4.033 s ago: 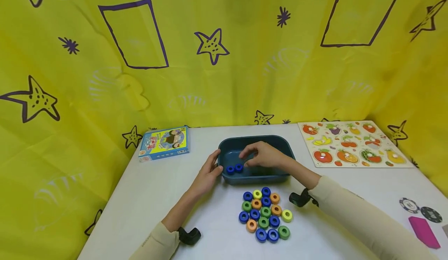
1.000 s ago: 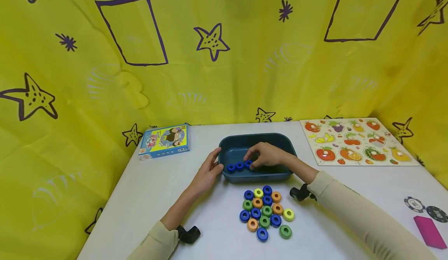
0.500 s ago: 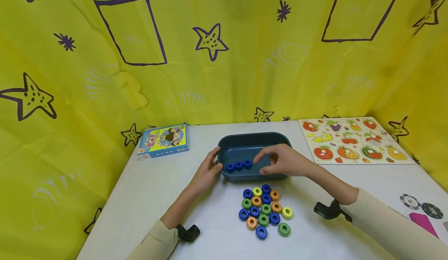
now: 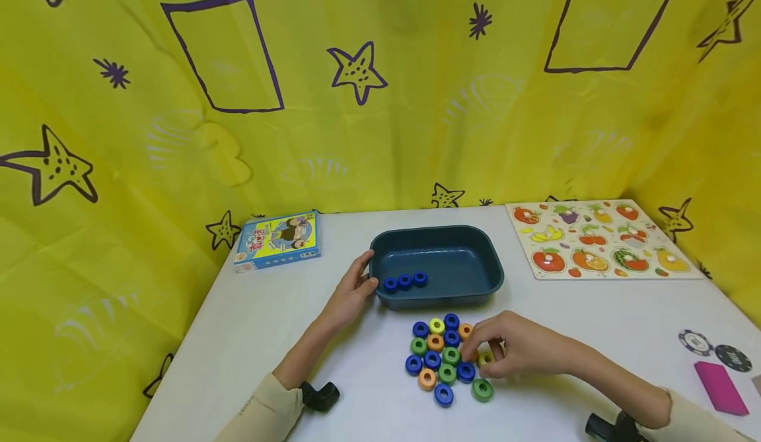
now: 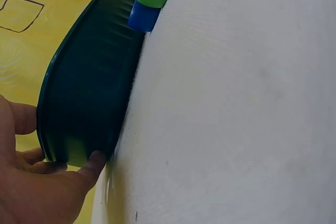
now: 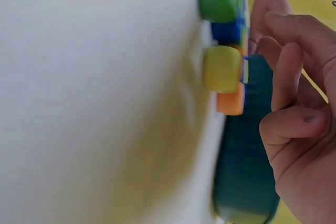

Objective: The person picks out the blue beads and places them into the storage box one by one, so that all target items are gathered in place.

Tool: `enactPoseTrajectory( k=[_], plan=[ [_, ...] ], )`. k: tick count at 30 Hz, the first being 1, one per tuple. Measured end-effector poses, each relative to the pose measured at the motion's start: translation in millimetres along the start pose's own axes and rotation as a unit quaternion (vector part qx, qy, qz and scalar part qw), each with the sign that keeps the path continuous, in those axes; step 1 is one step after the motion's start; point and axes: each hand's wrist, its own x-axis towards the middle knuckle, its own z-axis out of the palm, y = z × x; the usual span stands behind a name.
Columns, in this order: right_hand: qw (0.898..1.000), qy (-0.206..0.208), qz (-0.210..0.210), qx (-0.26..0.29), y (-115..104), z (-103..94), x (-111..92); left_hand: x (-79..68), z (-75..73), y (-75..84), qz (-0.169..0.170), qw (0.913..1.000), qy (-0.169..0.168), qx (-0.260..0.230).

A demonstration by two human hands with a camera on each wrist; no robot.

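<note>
My left hand holds the left end of a dark teal plastic bin; the left wrist view shows fingers at its rim and the thumb low on its wall. Three blue ring-shaped beads sit in a row inside, by the near left corner. In front of the bin lies a cluster of blue, green, orange and yellow beads. Over its right side hovers my right hand, fingers bent and thumb apart, with no bead between them. Its fingers partly cover a yellow bead in the head view.
At the back left lies a blue and yellow card box. A fruit puzzle board is at the back right. Two round chips and a magenta block lie near the right edge. A yellow patterned curtain stands behind the table.
A third blue bead from the cluster's near side now sits in the bin. My right hand has let it go and come back to the cluster. The left hand stays on the bin.
</note>
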Motion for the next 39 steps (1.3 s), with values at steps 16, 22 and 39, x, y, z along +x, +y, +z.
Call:
enactPoseTrajectory(
  k=[16, 22, 39],
  plan=[
    [0.999, -0.014, 0.028, -0.028, 9, 12.3, 7, -10.4, 1.3, 24.2, -0.004, 0.9998, -0.019, 0.006],
    [0.998, -0.044, 0.011, -0.039, 9, 10.6, 10, -5.3, 0.2, 12.2, 0.001, 0.9999, -0.014, -0.009],
    [0.996, -0.066, -0.014, -0.055, 7, 5.6, 12, 2.8, -0.1, -6.0, -0.002, 0.9999, -0.004, -0.010]
  ],
)
